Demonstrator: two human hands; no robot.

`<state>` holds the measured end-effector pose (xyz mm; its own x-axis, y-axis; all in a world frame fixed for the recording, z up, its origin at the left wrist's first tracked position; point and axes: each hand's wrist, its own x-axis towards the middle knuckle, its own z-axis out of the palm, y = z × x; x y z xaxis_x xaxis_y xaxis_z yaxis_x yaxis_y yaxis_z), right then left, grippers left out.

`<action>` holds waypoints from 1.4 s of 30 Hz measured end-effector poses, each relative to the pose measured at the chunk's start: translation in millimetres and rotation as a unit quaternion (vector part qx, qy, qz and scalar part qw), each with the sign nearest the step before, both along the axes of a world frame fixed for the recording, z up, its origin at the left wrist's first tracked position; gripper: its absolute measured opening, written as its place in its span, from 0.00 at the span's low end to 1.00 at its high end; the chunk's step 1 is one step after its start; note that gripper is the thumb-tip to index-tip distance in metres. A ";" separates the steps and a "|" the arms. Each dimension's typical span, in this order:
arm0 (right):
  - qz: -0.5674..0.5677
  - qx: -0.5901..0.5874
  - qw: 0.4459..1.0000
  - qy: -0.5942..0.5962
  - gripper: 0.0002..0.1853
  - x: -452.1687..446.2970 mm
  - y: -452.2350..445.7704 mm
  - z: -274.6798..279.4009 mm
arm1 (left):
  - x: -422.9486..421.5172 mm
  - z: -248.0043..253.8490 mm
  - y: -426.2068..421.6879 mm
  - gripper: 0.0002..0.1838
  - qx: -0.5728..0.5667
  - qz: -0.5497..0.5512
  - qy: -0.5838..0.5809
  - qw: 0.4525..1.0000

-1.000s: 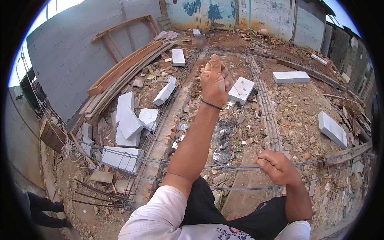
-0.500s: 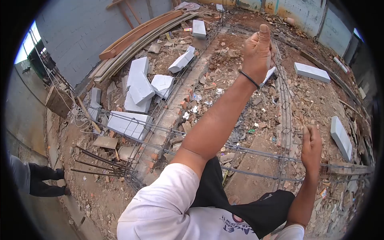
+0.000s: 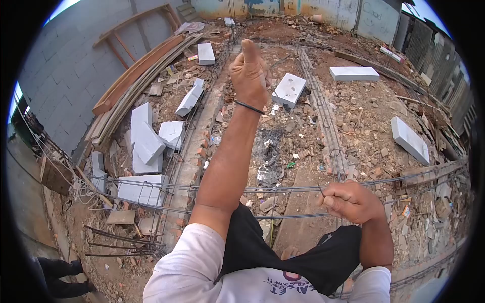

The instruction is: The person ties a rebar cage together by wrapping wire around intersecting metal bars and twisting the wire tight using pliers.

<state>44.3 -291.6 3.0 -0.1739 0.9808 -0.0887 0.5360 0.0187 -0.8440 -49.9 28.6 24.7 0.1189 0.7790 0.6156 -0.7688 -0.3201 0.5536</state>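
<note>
Straight ahead, my left hand (image 3: 249, 78) is raised at the end of an outstretched arm, thumb up and fingers curled; whatever lies inside the fingers is hidden. A dark band circles that wrist. Lower on the right, my right hand (image 3: 353, 202) is closed in a pinch, with a short thin wire (image 3: 321, 191) sticking out at the fingertips. Just beside this hand runs a long horizontal rebar cage (image 3: 298, 189), crossing in front of my knees. A pitted white block (image 3: 289, 91) lies on the rubble between and beyond my hands.
White blocks (image 3: 146, 190) lie at left, with more at right (image 3: 410, 140). Rebar cages (image 3: 323, 108) run away from me. Long planks (image 3: 136, 76) lean near the grey wall (image 3: 76, 65). Rusty bar ends (image 3: 113, 246) jut out at lower left, near another person's dark-clad legs (image 3: 63, 278).
My left hand has moved left and slightly down in view. The right hand has shifted left and down, its straightened fingers now folded into a pinch. The view has tilted up and turned right.
</note>
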 end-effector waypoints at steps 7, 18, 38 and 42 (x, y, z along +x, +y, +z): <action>-0.328 0.468 0.776 -0.266 0.12 11.3 40.4 -11.7 | -16.3 1.9 19.6 0.33 -0.145 0.154 -0.094 0.973; -0.277 0.290 0.686 0.608 0.18 12.4 164.5 13.9 | 35.2 -17.4 -78.3 0.28 0.279 0.244 0.120 0.921; -0.332 0.317 0.872 -0.173 0.12 25.9 68.3 -76.0 | 23.3 -23.0 9.9 0.07 -0.103 -0.130 0.036 0.986; -0.350 0.302 0.859 -0.223 0.13 31.3 57.7 -68.1 | 15.9 -18.4 11.8 0.05 -0.112 -0.124 0.031 0.985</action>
